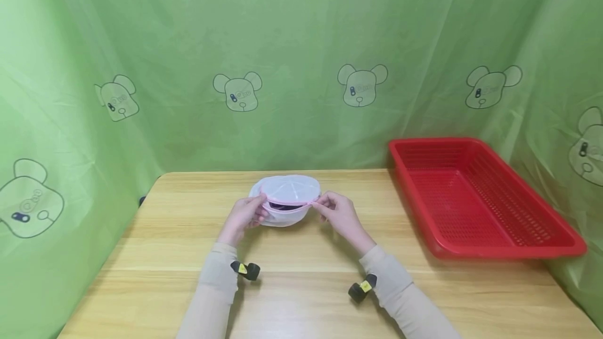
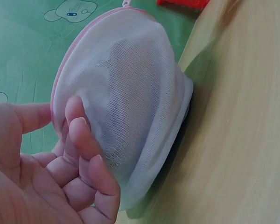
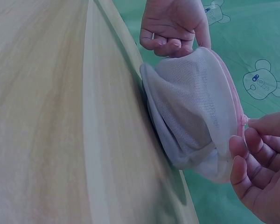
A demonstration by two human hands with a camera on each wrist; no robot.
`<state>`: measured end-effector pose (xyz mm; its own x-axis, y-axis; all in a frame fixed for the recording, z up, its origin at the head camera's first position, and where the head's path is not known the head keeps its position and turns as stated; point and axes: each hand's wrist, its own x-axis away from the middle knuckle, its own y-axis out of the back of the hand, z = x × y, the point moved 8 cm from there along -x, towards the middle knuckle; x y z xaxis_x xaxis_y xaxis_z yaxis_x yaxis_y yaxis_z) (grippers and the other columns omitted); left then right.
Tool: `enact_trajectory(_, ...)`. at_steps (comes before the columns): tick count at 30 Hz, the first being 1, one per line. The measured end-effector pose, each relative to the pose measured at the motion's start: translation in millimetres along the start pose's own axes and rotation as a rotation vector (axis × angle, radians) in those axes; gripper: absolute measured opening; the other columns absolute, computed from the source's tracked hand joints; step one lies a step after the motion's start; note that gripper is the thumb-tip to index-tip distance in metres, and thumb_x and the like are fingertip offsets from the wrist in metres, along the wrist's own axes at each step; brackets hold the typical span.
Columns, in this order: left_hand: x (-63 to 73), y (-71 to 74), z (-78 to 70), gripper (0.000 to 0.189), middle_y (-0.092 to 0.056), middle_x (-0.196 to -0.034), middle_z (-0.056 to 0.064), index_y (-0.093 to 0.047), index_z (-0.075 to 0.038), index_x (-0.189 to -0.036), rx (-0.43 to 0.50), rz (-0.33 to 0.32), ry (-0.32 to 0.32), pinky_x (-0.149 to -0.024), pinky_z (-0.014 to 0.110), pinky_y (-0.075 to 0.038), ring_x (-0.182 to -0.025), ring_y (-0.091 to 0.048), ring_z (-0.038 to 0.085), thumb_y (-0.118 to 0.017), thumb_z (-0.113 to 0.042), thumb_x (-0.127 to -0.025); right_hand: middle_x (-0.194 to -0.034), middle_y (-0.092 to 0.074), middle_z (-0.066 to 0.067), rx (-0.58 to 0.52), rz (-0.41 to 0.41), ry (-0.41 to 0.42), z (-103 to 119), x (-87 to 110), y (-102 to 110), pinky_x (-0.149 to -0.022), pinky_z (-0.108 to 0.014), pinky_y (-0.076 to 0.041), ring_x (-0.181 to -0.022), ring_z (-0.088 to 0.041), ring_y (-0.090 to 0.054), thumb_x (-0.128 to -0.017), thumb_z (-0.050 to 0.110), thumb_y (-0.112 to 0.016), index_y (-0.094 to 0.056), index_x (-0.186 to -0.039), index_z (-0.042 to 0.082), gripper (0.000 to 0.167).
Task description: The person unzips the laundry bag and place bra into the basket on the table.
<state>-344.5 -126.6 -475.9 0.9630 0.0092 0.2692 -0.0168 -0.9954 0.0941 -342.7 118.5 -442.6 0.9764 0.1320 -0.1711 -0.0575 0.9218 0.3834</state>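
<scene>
A white mesh laundry bag (image 1: 287, 217) with a pink zipper stands on the table, its rounded top partly unzipped at the front. Through the gap a dark item (image 1: 284, 206) shows; the mesh hides most of it. My left hand (image 1: 245, 214) pinches the bag's zippered edge at its left end, thumb on one side and fingertips against the mesh. At the other end, my right hand (image 1: 340, 215) pinches the small pink zipper pull (image 3: 244, 120) between thumb and fingers. The left wrist view shows the mesh side (image 2: 135, 88) close up.
A red plastic basket (image 1: 433, 247) with slotted walls stands on the right of the wooden table (image 1: 301, 297). Green curtains (image 1: 297, 25) printed with bear heads enclose the back and both sides. Each sleeved wrist wears a small black camera (image 1: 253, 271).
</scene>
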Motion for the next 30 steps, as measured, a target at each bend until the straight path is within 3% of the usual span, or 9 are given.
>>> enact_trajectory(5, 0.2, -2.4, 1.7, 0.036, -0.057, -0.058, -0.005, -0.06, -0.012, -0.076, -0.011, 0.03, 0.032, -0.056, 0.021, -0.046, -0.052, -0.051, 0.007, -0.056, -0.04, -0.096, -0.08, -0.064, -0.026, 0.002, 0.002, -0.005, 2.1, 1.3, -0.3, -0.049, -0.02, -0.045, -0.06, -0.021, -0.06, -0.088, 0.015, -0.07, -0.067, -0.088, 0.003, 0.012)
enact_trajectory(8, 0.9, -4.2, 1.8, 0.039, -0.054, -0.056, -0.005, -0.056, -0.014, -0.069, -0.035, 0.047, 0.04, -0.055, 0.021, -0.046, -0.049, -0.05, 0.007, -0.057, -0.042, -0.096, -0.081, -0.064, -0.027, -0.002, 0.01, -0.006, 2.6, 2.1, -1.5, -0.049, -0.019, -0.046, -0.06, -0.023, -0.061, -0.088, 0.015, -0.07, -0.067, -0.088, 0.003, 0.013)
enact_trajectory(16, 4.3, -9.0, 1.0, 0.039, -0.058, -0.058, -0.005, -0.06, -0.011, -0.073, -0.066, 0.076, 0.035, -0.057, 0.02, -0.047, -0.051, -0.051, 0.006, -0.057, -0.043, -0.095, -0.083, -0.064, -0.03, -0.018, 0.033, 0.019, 5.3, 4.3, -6.8, -0.051, -0.019, -0.048, -0.066, -0.039, -0.062, -0.088, 0.013, -0.069, -0.066, -0.089, 0.001, 0.012)
enact_trajectory(21, 4.2, -13.5, 0.9, 0.038, -0.06, -0.061, -0.004, -0.062, -0.01, -0.077, -0.091, 0.077, 0.013, -0.055, 0.018, -0.044, -0.053, -0.052, 0.006, -0.057, -0.042, -0.096, -0.081, -0.064, -0.029, -0.025, 0.049, 0.033, 7.0, 5.9, -11.4, -0.052, -0.021, -0.05, -0.067, -0.041, -0.062, -0.088, 0.012, -0.069, -0.066, -0.088, 0.001, 0.012)
enact_trajectory(30, 3.3, -19.9, 3.5, 0.039, -0.059, -0.062, -0.003, -0.064, -0.008, -0.083, -0.148, 0.087, -0.023, -0.052, 0.018, -0.04, -0.053, -0.051, 0.007, -0.058, -0.044, -0.094, -0.086, -0.066, -0.028, -0.041, 0.093, 0.012, 3.0, 7.9, -22.5, -0.065, -0.047, -0.059, -0.073, -0.046, -0.062, -0.088, 0.013, -0.069, -0.065, -0.089, 0.002, 0.011)
